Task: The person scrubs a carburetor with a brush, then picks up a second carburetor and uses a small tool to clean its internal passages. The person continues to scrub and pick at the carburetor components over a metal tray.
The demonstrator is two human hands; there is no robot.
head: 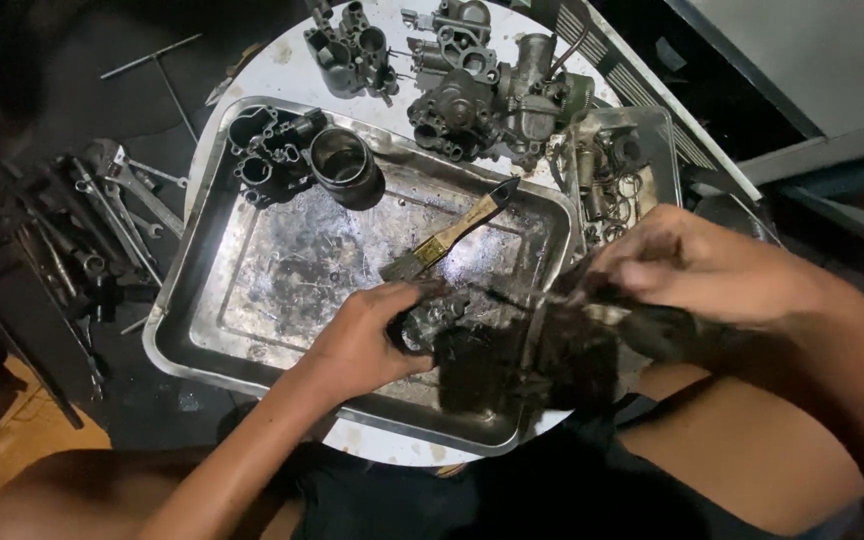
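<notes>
Hands, left (367, 335) and right (687, 265), both clamped on greasy engine part (512, 355) over metal tray (252, 300)

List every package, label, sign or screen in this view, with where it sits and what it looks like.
None show: no package, label, sign or screen.
Nearest to packaging are two open containers:
Large metal tray: rectangular, silver, grimy, on the round white table.
Small tray: rectangular, pale, at the upper right, holding small springs and parts.
Paintbrush: tan handle, dark tip, unmarked as far as visible.
</notes>
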